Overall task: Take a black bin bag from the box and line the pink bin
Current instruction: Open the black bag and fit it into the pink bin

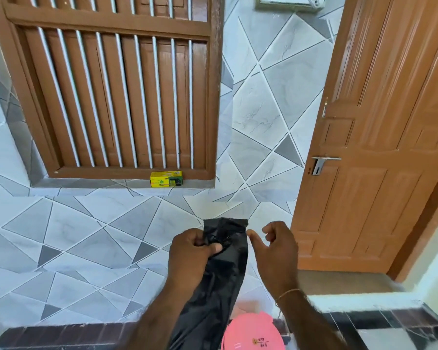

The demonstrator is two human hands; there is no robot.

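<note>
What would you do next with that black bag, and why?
Probably bring the right hand across to pinch the top edge of the black bag and rub its layers apart. Only the left hand grips it, the bag hangs flat and unopened, and the pink bin below has no liner yet.

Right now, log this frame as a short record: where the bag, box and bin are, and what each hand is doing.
bag: black bin bag, still flat and unopened, hanging down
left hand: left hand gripping the bag near its top
right hand: right hand open beside the bag's edge, holding nothing
box: yellow box on the window ledge
bin: pink bin below, unlined
</note>
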